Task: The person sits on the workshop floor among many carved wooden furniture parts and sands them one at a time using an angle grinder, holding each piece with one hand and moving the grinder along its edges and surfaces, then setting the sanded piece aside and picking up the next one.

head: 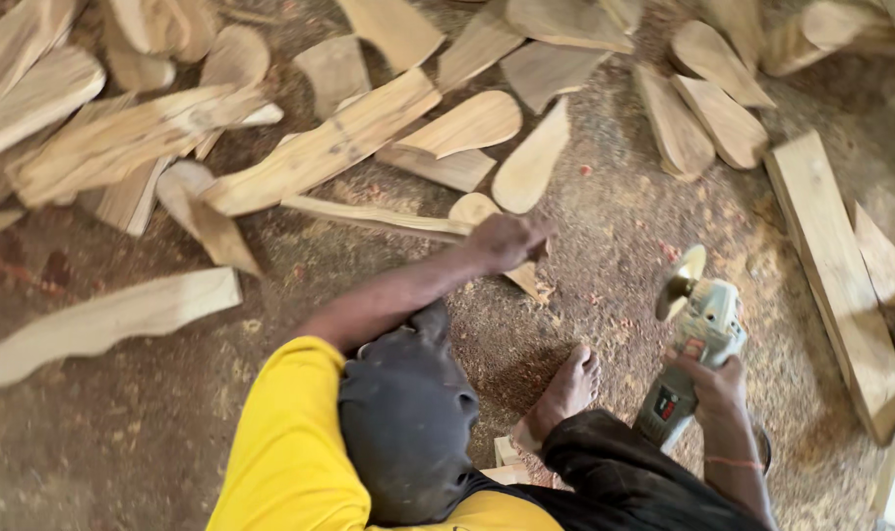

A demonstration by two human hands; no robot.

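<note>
From the head view, the left hand had closed on a pale wooden blank lying on the sawdust-strewn floor among scattered offcuts, while the right hand clamped the angle grinder, disc tilted away from the bare foot.

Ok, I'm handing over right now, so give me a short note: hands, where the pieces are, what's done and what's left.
Left hand: stretched out over the sawdust floor, on a cut wood piece; whether it grips is unclear.
Right hand: closed on the angle grinder, disc up, off the wood.
Pieces: a heap of rounded wooden blanks ahead, straight planks on the right, one long curved piece on the left.
Done: many blanks are already cut to shape.
Left: no piece is under the disc; which ones are ground cannot be told.
</note>
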